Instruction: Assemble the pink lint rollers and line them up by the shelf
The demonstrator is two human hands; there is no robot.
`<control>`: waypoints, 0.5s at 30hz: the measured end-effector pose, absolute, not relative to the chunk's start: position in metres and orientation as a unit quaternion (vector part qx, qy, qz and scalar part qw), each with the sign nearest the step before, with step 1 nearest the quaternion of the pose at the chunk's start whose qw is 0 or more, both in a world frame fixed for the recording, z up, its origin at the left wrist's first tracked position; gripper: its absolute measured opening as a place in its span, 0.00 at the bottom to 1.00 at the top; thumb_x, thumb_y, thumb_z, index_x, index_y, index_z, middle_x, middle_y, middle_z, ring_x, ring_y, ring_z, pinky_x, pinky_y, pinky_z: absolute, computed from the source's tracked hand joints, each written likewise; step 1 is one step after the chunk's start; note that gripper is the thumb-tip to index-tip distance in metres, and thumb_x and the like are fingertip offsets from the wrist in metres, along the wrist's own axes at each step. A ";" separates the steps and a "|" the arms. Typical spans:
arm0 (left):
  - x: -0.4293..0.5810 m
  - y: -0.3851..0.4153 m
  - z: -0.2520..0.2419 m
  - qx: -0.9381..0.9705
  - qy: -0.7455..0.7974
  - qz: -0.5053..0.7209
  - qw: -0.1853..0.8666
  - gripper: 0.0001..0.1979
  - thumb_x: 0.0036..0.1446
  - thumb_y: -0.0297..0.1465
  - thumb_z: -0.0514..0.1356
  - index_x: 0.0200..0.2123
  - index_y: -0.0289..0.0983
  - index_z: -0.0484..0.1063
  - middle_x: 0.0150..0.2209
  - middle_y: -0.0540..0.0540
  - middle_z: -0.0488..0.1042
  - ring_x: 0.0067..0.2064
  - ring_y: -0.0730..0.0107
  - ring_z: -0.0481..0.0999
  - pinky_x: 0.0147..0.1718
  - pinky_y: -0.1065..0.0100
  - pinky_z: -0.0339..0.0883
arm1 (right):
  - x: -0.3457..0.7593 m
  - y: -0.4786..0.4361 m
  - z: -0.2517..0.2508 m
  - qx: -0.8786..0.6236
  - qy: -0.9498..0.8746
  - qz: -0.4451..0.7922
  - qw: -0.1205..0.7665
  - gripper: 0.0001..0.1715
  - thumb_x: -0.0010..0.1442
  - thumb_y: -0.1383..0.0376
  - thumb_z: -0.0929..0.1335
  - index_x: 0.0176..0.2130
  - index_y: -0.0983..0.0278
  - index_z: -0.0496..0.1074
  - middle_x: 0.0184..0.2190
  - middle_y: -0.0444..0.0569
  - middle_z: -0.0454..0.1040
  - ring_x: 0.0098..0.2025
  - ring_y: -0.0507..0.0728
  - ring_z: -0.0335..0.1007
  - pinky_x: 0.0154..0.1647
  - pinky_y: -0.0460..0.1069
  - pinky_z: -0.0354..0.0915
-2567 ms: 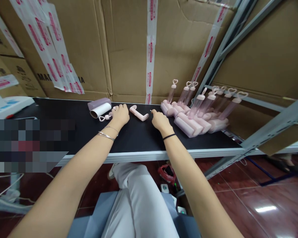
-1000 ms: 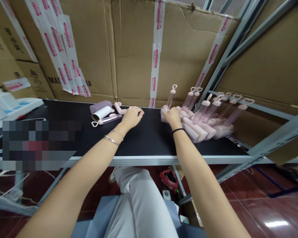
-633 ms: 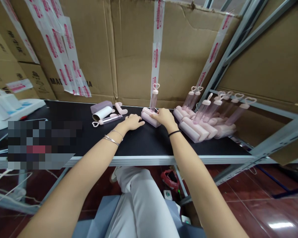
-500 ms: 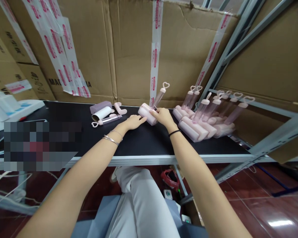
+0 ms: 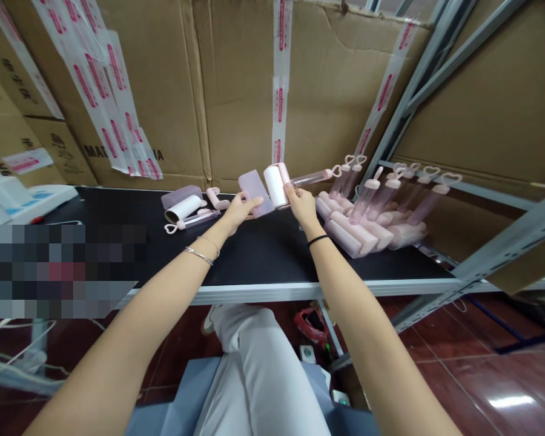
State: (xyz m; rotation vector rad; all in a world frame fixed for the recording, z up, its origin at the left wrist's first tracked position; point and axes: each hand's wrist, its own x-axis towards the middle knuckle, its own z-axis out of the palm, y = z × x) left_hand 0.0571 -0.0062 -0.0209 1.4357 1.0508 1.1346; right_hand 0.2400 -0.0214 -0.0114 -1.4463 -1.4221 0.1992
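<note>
Between finger and thumb, my left hand grips a translucent pinkish-purple cover, tilted above the table. My right hand is closed on a lint roller with a white paper roll and a pink frame. Its clear pink handle points right and ends in a heart-shaped loop. Cover and roller are apart, close side by side. To the left on the table lie another purple cover, a loose white roll, a heart-ended handle and a curved pink frame piece.
Several covered lint rollers are grouped at the right, handles up. A white power strip sits at the far left beside a blurred-out patch. Cardboard walls the back of the black table, and a metal shelf post rises at right.
The cover, earlier around the roller, is now off it in my left hand. My right hand has raised the roller, and its handle has swung from upright down to the right.
</note>
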 end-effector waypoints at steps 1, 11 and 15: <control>0.054 -0.006 -0.020 0.601 0.468 0.459 0.457 0.27 0.57 0.39 0.61 0.56 0.35 0.59 0.54 0.34 0.73 0.49 0.59 0.78 0.47 0.59 0.73 | 0.244 -0.020 -0.012 -0.613 -0.580 0.083 0.531 0.29 0.63 0.46 0.60 0.20 0.61 0.57 0.20 0.42 0.65 0.26 0.50 0.58 0.29 0.46 0.52; 0.034 -0.015 -0.016 0.721 0.638 0.271 -0.014 0.36 0.55 0.45 0.58 0.65 0.36 0.60 0.62 0.27 0.61 0.63 0.37 0.63 0.56 0.46 0.63 | 0.242 -0.023 -0.009 -0.593 -0.587 0.093 0.544 0.28 0.59 0.44 0.62 0.22 0.63 0.64 0.21 0.42 0.68 0.27 0.51 0.61 0.31 0.45 0.54; 0.039 -0.017 -0.020 0.740 0.632 0.231 -0.015 0.32 0.56 0.45 0.57 0.61 0.39 0.66 0.57 0.28 0.66 0.61 0.36 0.64 0.54 0.42 0.62 | 0.241 -0.026 -0.009 -0.579 -0.587 0.102 0.556 0.31 0.57 0.40 0.61 0.22 0.63 0.63 0.21 0.42 0.67 0.27 0.50 0.61 0.31 0.45 0.54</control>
